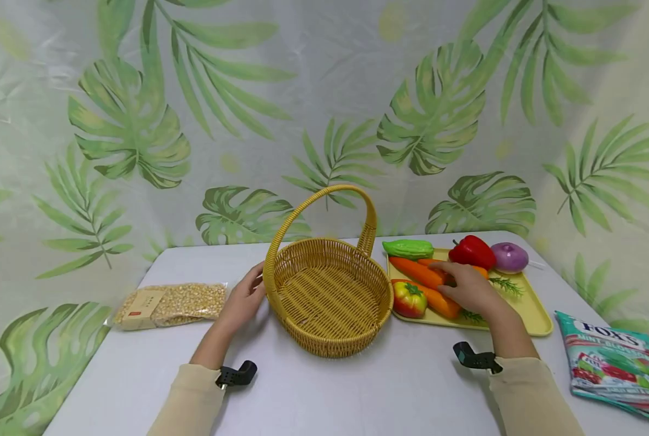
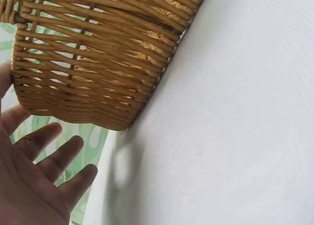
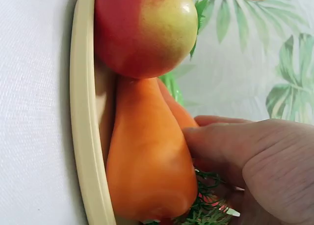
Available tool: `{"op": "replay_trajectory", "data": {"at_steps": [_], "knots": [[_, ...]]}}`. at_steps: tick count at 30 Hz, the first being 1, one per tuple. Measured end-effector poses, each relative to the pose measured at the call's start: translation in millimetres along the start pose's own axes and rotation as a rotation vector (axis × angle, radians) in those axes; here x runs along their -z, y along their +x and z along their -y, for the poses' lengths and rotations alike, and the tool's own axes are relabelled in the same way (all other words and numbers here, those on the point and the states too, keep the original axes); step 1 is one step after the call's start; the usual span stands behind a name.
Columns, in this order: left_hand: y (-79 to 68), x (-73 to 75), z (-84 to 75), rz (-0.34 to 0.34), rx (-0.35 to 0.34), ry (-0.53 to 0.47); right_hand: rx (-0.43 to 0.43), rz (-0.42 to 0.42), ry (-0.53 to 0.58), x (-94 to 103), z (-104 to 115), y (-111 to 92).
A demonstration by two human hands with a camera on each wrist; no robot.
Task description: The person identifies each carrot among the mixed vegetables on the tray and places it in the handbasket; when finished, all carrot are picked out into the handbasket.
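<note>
Basket of woven yellow-brown strands sits mid tabletop, handle arching up over it. Left hand at its left side; left wrist view shows fingers loosely spread, not wrapped round the wall, at least one digit right by the weave at the frame edge. Actual contact hard to tell.

Right hand is over the yellow tray, just right of basket. Thumb and fingers bent around the thick end of the middle carrot, thumb tip also right at the edge of the near carrot. Can't tell if the grip has closed; carrots lie in the tray.

Other tray contents: far carrot, partly hidden behind right hand; red-and-yellow round fruit at near left, by the near carrot's narrow end; green bumpy gourd at far left corner; red bell pepper along far side; purple onion beside pepper; feathery green tops toward the right.

Clear packet of pale yellow kernels lies left of left hand. Teal FOX'S bag at right, near tray. Beige sleeves, black wrist straps. Leaf-print backdrop behind.
</note>
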State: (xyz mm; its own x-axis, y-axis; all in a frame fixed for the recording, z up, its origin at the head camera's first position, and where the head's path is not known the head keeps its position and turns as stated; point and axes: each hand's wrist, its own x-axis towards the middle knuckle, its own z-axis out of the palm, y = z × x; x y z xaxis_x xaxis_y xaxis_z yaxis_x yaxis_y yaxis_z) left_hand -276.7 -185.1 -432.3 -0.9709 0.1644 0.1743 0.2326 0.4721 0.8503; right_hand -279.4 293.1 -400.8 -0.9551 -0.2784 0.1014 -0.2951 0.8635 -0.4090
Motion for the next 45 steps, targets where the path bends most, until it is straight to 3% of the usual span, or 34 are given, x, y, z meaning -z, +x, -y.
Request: {"op": "replay_trajectory", "data": {"at_steps": [7, 16, 22, 33, 45], "knots": [[0.4, -7.7, 5.4, -0.009, -0.037, -0.129, -0.025, -0.022, 0.004, -1.6, 0, 0], [-1.8, -18.0, 8.5, -0.035, -0.004, -0.305, -0.060, -0.044, -0.044, -6.5, -1, 5], [-2.9, -18.8, 11.5, -0.026, 0.025, -0.378, -0.067, -0.078, 0.001, -7.3, -1, 7], [-1.4, -18.7, 13.6, -0.012, 0.028, -0.381, -0.068, -0.204, 0.129, -1.0, 3, 2], [-1.9, -21.5, 17.9, -0.001, 0.009, -0.386, -0.069, -0.303, 0.187, 8.7, 10, -1]]}}
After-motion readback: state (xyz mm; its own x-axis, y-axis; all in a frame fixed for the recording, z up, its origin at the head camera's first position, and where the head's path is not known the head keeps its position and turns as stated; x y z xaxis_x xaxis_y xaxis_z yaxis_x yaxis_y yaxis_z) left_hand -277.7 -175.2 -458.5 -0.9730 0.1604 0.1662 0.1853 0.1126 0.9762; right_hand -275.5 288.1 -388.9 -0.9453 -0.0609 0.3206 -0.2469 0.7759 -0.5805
